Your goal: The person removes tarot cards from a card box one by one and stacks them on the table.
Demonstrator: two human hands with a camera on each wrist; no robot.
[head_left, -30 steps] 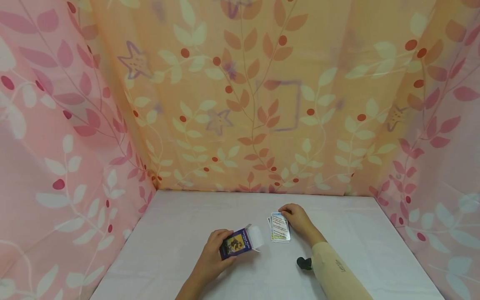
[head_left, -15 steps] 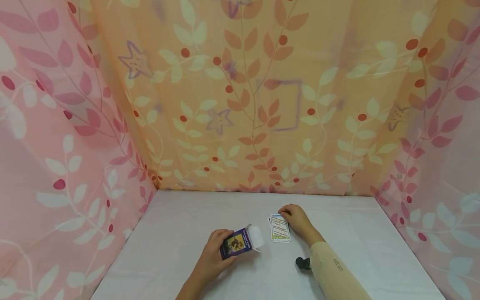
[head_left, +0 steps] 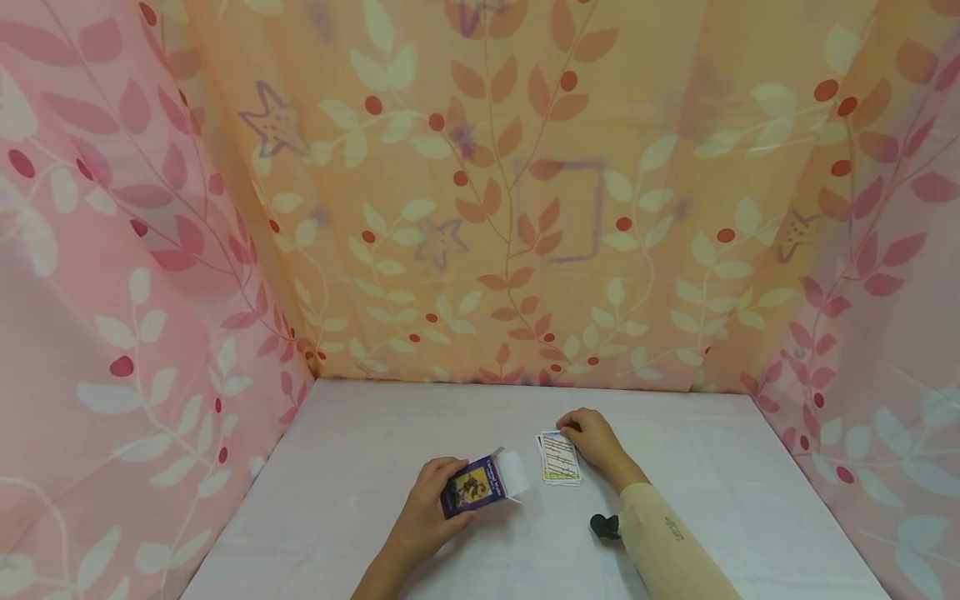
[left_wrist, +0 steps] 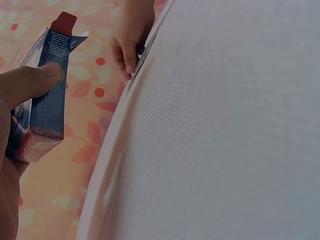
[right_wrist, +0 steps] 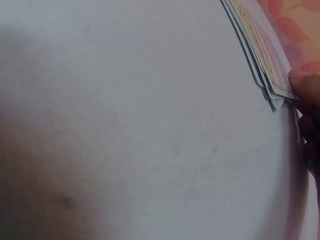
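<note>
My left hand (head_left: 429, 504) holds a dark blue tarot card box (head_left: 472, 487), tilted, with its white end flap standing open toward the right. In the left wrist view the thumb presses the narrow printed side of the box (left_wrist: 49, 95). To the right of the box lies a small, slightly uneven stack of tarot cards (head_left: 561, 458) on the white tabletop. Slanted rods show on the top card's face. My right hand (head_left: 596, 435) pinches the top card at its far right corner. In the right wrist view the thumb lies on the card's (right_wrist: 267, 55) edge, fingers curled below.
A white cloth covers the table (head_left: 337, 467). Patterned curtains (head_left: 480, 208) enclose it at the back and on both sides. A small black object (head_left: 604, 527) sits against the right sleeve (head_left: 671, 542), near the cuff.
The top card has slid slightly toward me and lies more squarely over the stack. The right forearm has shifted a little left; the left hand and box stay put.
</note>
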